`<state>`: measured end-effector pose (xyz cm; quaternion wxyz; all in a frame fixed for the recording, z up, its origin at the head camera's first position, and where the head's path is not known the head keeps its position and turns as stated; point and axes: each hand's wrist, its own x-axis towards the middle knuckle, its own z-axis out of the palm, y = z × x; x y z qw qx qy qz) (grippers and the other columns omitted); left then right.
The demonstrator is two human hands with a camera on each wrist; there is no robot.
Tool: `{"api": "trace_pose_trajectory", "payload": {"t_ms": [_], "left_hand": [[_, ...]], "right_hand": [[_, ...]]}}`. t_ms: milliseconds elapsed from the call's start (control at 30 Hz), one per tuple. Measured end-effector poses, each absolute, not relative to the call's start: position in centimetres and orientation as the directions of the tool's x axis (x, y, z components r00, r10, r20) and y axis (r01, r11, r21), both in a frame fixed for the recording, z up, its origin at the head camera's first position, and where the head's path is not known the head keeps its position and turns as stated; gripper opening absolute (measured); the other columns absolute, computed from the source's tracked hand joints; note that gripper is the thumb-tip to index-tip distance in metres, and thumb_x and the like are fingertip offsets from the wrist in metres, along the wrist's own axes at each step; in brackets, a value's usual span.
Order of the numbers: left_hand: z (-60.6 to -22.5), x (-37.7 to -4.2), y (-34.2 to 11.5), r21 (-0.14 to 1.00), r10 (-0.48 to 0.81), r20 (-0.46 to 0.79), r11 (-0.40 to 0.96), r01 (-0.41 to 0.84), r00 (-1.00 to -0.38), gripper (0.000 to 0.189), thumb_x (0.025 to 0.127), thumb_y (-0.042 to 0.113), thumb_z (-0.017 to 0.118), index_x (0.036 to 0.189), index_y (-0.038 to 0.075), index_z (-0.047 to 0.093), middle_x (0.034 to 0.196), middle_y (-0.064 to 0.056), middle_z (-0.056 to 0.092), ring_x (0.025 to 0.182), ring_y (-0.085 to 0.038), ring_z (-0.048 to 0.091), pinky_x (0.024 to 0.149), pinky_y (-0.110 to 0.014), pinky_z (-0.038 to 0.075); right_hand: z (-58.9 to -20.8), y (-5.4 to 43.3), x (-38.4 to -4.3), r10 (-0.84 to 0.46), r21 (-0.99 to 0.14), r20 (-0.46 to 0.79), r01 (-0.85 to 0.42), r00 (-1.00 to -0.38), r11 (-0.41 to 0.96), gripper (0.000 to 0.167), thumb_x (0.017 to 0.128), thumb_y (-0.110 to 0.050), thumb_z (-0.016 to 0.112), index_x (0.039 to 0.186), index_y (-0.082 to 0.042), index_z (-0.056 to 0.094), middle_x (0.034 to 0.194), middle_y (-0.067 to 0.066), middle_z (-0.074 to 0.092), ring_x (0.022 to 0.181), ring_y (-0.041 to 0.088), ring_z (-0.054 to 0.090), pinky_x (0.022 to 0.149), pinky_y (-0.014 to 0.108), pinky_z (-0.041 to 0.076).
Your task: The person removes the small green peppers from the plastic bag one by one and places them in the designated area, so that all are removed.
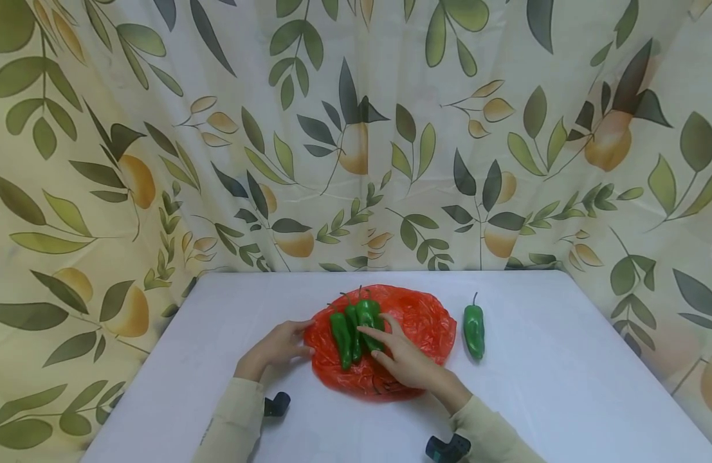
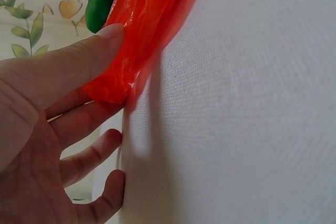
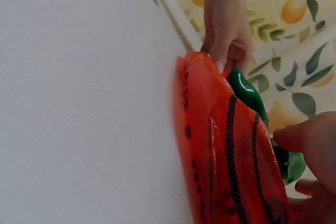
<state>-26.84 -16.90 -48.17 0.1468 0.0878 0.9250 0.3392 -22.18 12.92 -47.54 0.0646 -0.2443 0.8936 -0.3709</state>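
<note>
A round, crinkled red plastic bag (image 1: 422, 315) lies on the white table, with several green peppers (image 1: 341, 339) side by side on it, stems pointing away. My left hand (image 1: 280, 350) pinches the bag's left edge; in the left wrist view the thumb (image 2: 100, 51) lies over the red plastic and the fingers are behind it. On the bag's middle, my right hand (image 1: 408, 360) has its thumb and fingers around the rightmost pepper (image 1: 367, 315) of the group, partly covering it. In the right wrist view, green pepper skin (image 3: 296, 166) shows beside the thumb.
Another green pepper (image 1: 474, 331) lies alone on the white table (image 1: 564, 386), right of the bag. Dark camera mounts (image 1: 448, 448) sit at both wrists. A curtain (image 1: 356, 161) printed with leaves and fruit hangs behind and at the sides.
</note>
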Motion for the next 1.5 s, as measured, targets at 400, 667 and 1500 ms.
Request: {"api": "trace_pose_trajectory", "payload": {"t_ms": [400, 667, 1500], "left_hand": [[-48.0, -26.8, -16.8, 0.650, 0.255, -0.209, 0.758, 0.061, -0.944, 0.069, 0.083, 0.025, 0.083, 0.147, 0.020, 0.055, 0.148, -0.011, 0.057, 0.139, -0.037, 0.049, 0.109, -0.059, 0.047], [-47.9, -26.8, -16.8, 0.643, 0.247, -0.214, 0.764, 0.054, -0.945, 0.070, 0.084, 0.025, 0.083, 0.147, 0.021, 0.055, 0.147, -0.011, 0.057, 0.139, -0.036, 0.050, 0.109, -0.058, 0.048], [-47.9, -26.7, -16.9, 0.644, 0.246, -0.224, 0.763, 0.046, -0.943, 0.070, 0.084, 0.025, 0.082, 0.148, 0.020, 0.054, 0.148, -0.012, 0.056, 0.138, -0.036, 0.049, 0.110, -0.059, 0.047]], "right_hand": [[-48.1, 13.2, -22.5, -0.458, -0.748, 0.064, -0.346, -0.887, 0.566, 0.044, 0.103, -0.013, 0.056, 0.147, -0.013, 0.054, 0.163, 0.023, 0.022, 0.148, 0.045, 0.032, 0.112, 0.067, 0.040], [-48.1, 14.0, -23.0, -0.408, -0.744, 0.082, -0.329, -0.909, 0.581, 0.044, 0.102, -0.010, 0.056, 0.146, -0.010, 0.054, 0.162, 0.023, 0.028, 0.147, 0.045, 0.036, 0.112, 0.064, 0.041], [-46.5, 16.0, -23.6, -0.396, -0.751, 0.103, -0.333, -0.912, 0.571, 0.076, 0.094, -0.006, 0.068, 0.159, -0.023, 0.032, 0.144, 0.020, 0.047, 0.131, 0.037, 0.049, 0.106, 0.060, 0.050]]}}
